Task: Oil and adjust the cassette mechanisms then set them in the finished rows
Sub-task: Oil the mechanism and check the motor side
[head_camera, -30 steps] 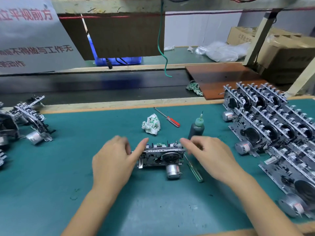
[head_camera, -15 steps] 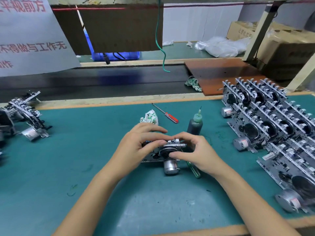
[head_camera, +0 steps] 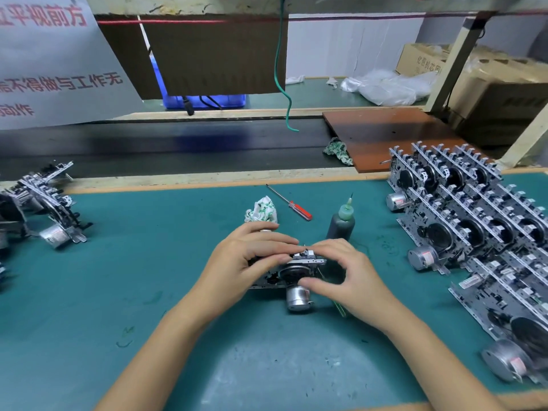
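A metal cassette mechanism (head_camera: 293,272) with a silver motor at its front stands on the green mat (head_camera: 148,277) at the centre. My left hand (head_camera: 246,262) grips its left end, fingers curled over the top edge. My right hand (head_camera: 347,277) holds its right end, thumb on the black flywheel and fingers on the top. A dark oil bottle (head_camera: 341,223) with a green nozzle stands just behind my right hand. Rows of finished mechanisms (head_camera: 474,221) fill the right side. A green-handled tool (head_camera: 339,308) lies partly hidden under my right hand.
A red-handled screwdriver (head_camera: 292,204) and a crumpled cloth (head_camera: 262,210) lie behind the mechanism. More mechanisms (head_camera: 44,212) are heaped at the left edge. A dark conveyor belt (head_camera: 178,146) runs behind the mat, with a brown board (head_camera: 385,134) at its right.
Both hands have closed in over the mechanism: from touching its two ends, the left hand's fingers now curl over the top and the right thumb sits on the flywheel.
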Motion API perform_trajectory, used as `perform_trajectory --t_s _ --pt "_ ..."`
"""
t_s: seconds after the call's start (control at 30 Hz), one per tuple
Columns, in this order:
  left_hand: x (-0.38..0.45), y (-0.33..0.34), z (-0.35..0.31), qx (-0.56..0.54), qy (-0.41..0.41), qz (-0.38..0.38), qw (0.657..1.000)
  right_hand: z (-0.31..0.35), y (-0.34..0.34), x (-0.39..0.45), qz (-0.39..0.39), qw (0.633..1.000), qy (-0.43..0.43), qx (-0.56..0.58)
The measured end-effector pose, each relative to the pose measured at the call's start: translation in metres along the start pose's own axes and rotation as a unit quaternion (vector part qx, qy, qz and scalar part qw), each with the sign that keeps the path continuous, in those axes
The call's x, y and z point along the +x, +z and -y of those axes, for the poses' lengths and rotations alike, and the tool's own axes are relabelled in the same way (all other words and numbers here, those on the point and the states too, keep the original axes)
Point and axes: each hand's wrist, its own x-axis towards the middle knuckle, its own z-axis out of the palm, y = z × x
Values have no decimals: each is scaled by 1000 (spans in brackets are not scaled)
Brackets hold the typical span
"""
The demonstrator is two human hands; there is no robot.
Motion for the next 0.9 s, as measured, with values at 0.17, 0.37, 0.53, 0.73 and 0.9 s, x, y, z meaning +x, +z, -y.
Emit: perform_trajectory --t_s 0.17,0.37,0.53,0.73,0.9 --pt "0 1 1 5 4 -5 1000 -4 4 -19 -95 933 -144 -317" --pt "0 1 2 17 10 -4 1000 1 0 -18 -130 932 -110 -321" --pt "1 2 2 16 13 -7 1000 1 4 -18 -96 936 -114 -318" --pt "0 1 2 12 13 -10 1000 1 0 -14 -61 951 -83 -293" --pt "0 0 2 14 5 0 1000 6 -2 4 17 999 17 26"
